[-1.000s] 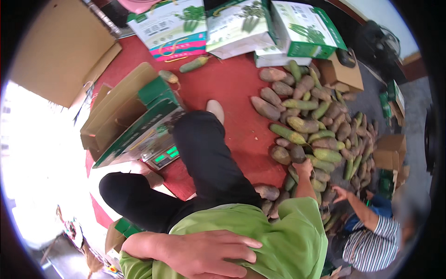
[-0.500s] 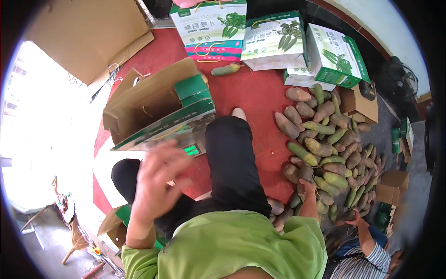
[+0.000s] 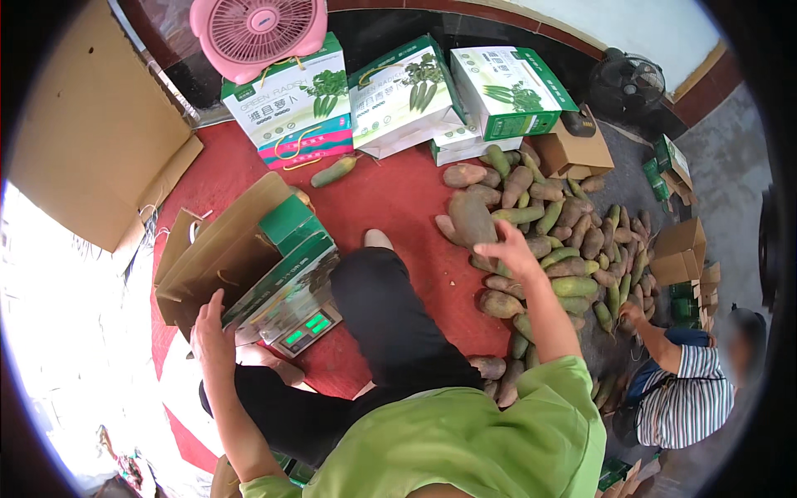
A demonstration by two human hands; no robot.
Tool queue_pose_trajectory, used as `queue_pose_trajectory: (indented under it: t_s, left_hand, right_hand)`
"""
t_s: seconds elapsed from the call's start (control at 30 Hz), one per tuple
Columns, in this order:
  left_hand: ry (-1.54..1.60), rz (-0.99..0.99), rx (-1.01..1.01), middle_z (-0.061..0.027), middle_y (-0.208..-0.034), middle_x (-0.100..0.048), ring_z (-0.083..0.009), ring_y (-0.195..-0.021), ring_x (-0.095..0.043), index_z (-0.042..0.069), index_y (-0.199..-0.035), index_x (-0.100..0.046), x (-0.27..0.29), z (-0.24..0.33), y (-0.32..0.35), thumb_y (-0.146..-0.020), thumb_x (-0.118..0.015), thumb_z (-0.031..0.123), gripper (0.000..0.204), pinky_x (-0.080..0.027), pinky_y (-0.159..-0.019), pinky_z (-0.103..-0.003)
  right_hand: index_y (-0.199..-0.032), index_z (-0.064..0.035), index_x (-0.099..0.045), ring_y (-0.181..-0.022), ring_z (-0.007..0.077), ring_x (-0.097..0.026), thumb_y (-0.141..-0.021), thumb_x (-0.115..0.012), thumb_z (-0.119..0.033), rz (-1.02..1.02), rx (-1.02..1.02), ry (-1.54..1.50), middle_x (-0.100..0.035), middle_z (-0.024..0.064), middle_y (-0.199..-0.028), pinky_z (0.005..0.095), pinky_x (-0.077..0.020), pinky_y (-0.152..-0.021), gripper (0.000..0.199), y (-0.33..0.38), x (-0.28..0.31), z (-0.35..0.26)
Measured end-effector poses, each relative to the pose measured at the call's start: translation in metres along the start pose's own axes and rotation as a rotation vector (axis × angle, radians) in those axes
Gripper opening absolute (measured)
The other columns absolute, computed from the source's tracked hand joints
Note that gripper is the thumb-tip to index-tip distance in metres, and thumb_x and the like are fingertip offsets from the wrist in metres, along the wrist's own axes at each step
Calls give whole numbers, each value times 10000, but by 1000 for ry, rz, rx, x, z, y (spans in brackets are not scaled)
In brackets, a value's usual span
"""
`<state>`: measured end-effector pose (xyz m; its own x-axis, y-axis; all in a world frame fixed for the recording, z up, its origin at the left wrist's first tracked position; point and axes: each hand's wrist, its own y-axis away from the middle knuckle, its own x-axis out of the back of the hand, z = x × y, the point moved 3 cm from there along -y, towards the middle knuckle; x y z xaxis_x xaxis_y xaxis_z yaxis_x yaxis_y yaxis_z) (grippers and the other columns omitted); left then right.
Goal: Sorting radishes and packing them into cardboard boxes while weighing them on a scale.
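Right hand (image 3: 508,246) is gripping a big brown radish (image 3: 471,219) by its near end; that radish is showing at the left edge of the pile (image 3: 581,249), with the hand between it and the wearer. Left hand (image 3: 212,339) is resting at the near end of the open box (image 3: 281,289), fingers reaching its edge; cannot tell if they are clamping it. Hands are staying well apart, wearer's knee (image 3: 374,303) coming between. Box is standing tilted by the scale (image 3: 309,328), whose display is glowing green. One green radish (image 3: 334,171) is lying on the red mat (image 3: 415,199), near the printed cartons (image 3: 408,93). Right side: co-worker's hand (image 3: 633,315) is reaching to the pile.
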<state>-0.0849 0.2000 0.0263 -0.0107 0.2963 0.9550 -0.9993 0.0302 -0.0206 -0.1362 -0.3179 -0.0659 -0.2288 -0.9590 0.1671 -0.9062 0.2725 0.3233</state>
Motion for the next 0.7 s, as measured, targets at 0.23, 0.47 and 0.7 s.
queue_pose_trajectory:
  t_s: [0.23, 0.47, 0.7]
  left_hand:
    - [-155, 42, -172, -63, -854, -645, -266, -880, -612, 117, -844, -700, -22, -11, -1, -755, -564, 90, 166, -479, -780, -377]
    - [-173, 57, -157, -47, -846, -646, -248, -845, -630, 115, -897, -657, -20, -10, 15, -754, -561, 86, 175, -493, -752, -367]
    - [-161, -23, -221, -48, -914, -645, -240, -875, -629, 114, -939, -645, -25, -8, 10, -765, -563, 112, 192, -497, -754, -359]
  right_hand:
    - [-1271, -8, -507, -1041, 165, -550, -627, -834, -152, -398, 417, 293, -572, 70, -1167, 303, -449, -898, 737, -11, -124, -191]
    - [-1165, -1, -581, -954, 235, -616, -581, -822, -246, -780, 732, 702, -626, 133, -1047, 340, -499, -814, 679, -35, -314, -226]
    - [-969, -80, -715, -923, 252, -661, -556, -826, -350, -992, 592, 1408, -697, 116, -950, 405, -520, -781, 505, -47, -450, -161]
